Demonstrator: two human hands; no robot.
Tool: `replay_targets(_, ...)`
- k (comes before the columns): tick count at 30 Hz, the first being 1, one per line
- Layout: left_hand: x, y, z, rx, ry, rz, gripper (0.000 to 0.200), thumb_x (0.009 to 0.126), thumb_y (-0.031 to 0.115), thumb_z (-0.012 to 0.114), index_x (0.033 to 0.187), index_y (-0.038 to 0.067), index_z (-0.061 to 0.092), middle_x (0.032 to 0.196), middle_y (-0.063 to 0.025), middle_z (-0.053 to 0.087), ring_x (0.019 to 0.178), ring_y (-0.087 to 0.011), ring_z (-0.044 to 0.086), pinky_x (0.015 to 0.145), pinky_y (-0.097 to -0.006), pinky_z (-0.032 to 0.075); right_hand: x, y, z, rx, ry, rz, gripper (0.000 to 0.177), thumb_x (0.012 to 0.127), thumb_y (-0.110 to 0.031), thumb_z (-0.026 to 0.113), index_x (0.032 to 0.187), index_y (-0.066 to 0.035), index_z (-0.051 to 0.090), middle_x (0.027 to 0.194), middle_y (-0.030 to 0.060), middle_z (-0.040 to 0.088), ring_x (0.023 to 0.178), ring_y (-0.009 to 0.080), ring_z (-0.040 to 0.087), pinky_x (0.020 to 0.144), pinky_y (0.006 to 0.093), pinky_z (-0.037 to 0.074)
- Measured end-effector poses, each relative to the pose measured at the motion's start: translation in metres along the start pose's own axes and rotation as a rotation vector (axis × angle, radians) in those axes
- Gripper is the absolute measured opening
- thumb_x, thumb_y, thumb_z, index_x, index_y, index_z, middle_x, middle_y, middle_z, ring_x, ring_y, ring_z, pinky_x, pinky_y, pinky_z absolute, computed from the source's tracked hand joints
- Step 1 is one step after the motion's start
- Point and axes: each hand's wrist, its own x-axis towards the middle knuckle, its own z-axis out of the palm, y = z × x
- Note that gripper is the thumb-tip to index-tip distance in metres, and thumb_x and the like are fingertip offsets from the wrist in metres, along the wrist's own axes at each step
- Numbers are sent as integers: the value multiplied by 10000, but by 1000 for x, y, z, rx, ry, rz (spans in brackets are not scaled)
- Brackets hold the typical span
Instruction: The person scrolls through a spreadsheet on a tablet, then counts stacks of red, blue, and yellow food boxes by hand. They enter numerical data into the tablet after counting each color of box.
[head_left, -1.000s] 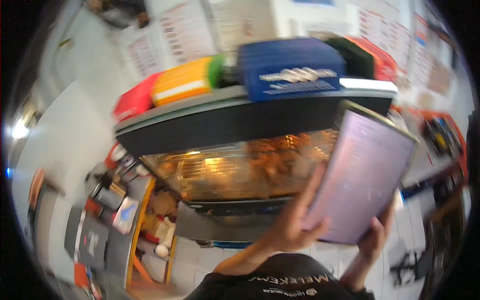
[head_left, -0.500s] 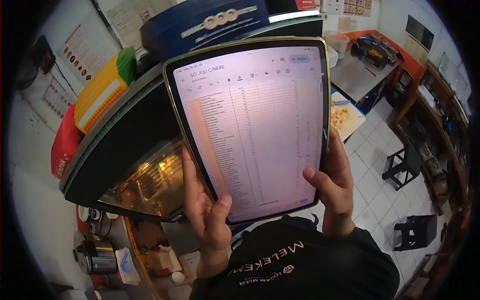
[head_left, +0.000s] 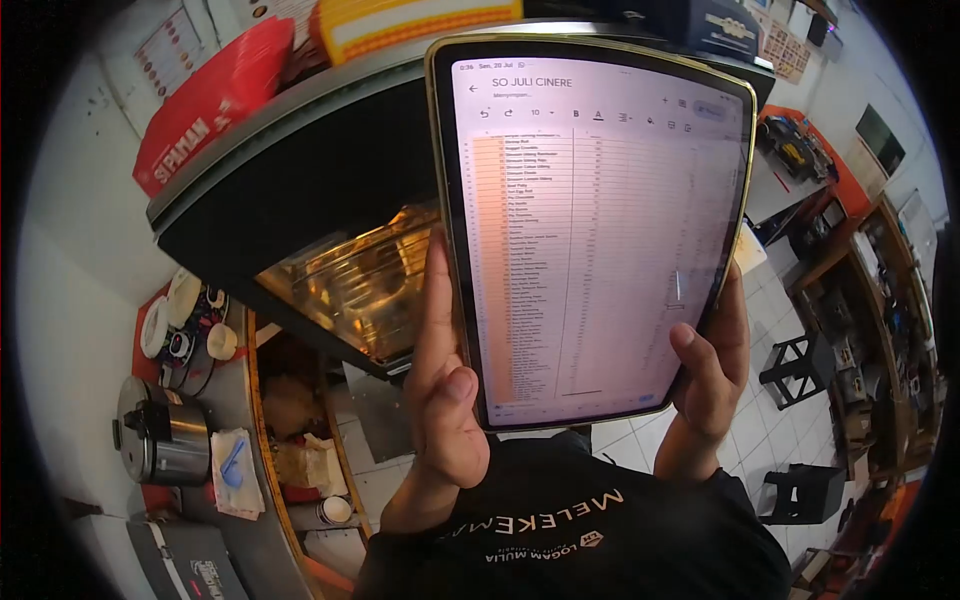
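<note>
A tablet (head_left: pixel 610 240) in a gold-edged case stands upright in front of me, its screen lit with a spreadsheet titled "SO JULI CINERE". My left hand (head_left: pixel 447 410) grips its lower left edge, fingers reaching behind and the thumb beside the frame. On the opposite edge my right hand (head_left: pixel 712 375) holds it too, with the thumb over the lower right of the screen, near a small outlined cell. The fingers behind the tablet are mostly hidden.
Behind the tablet is a dark glass-fronted cabinet (head_left: pixel 345 285) with a warm glow inside. A rice cooker (head_left: pixel 170 435) and a blue spoon (head_left: pixel 234 462) are at left. Two black stools (head_left: pixel 800 370) stand on the tiled floor, near wooden shelves (head_left: pixel 865 300).
The tablet sits further right in view and straighter, as the surroundings shift. My left thumb has left the screen's lower corner for the frame's edge. Both hands keep hold.
</note>
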Motion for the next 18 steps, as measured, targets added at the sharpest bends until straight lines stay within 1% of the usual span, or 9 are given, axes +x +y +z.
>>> replay_targets(3,-6,20,-18,74,34,-30,855,882,347,405,1495,-96,8,1568,-270,123,1446,-285,241,1175,-390,214,-14,2,27,21,51,28,797,746,-85,552,1468,50,243,1317,244,505,1244,298,516,1081,398,364)
replay_targets(4,-7,23,-26,63,29,-26,853,883,348,403,1496,-95,7,1568,-271,126,1445,-285,243,1174,-391,218,-17,2,33,34,32,22,803,739,-75,549,1468,53,239,1318,245,504,1246,298,514,1081,396,363)
replay_targets(6,-5,33,-35,100,14,-62,851,885,348,400,1496,-94,6,1565,-272,134,1442,-285,250,1170,-394,227,-20,3,43,52,-3,6,815,724,-56,543,1468,59,231,1318,247,502,1250,299,511,1083,394,360)
replay_targets(8,0,47,-37,193,-6,-137,847,887,346,397,1496,-93,5,1562,-273,145,1438,-286,259,1166,-398,236,-24,0,57,67,31,14,821,716,-41,541,1467,61,226,1313,244,503,1243,294,515,1082,391,361)
replay_targets(10,-3,41,-57,9,-96,-59,842,889,343,393,1495,-95,4,1558,-276,160,1432,-288,274,1162,-400,245,-26,-1,65,63,28,13,822,711,-28,539,1465,63,224,1309,238,506,1236,290,518,1081,387,362)
replay_targets(12,-4,40,-68,-80,-126,-14,838,889,338,391,1494,-96,6,1553,-281,173,1425,-287,287,1160,-400,251,-27,0,71,50,2,11,817,710,-20,536,1463,63,228,1305,233,508,1230,285,521,1078,384,364)
replay_targets(13,-5,41,-71,-76,-115,-9,837,887,334,391,1494,-97,10,1550,-283,179,1423,-286,293,1160,-399,253,-28,0,74,46,-6,13,815,709,-17,534,1461,62,231,1304,231,509,1227,282,522,1077,383,365)
replay_targets(16,-5,45,-76,89,-9,-6,834,881,326,394,1496,-96,21,1547,-286,186,1418,-282,303,1158,-397,256,-29,0,88,43,10,26,801,710,-14,532,1455,58,245,1299,229,513,1218,275,527,1071,376,370)
replay_targets(18,-7,48,-83,91,4,-6,833,876,323,397,1498,-91,30,1547,-284,190,1417,-280,305,1154,-396,261,-29,2,94,36,18,25,791,709,-11,532,1449,53,259,1292,227,519,1209,270,532,1064,369,374)
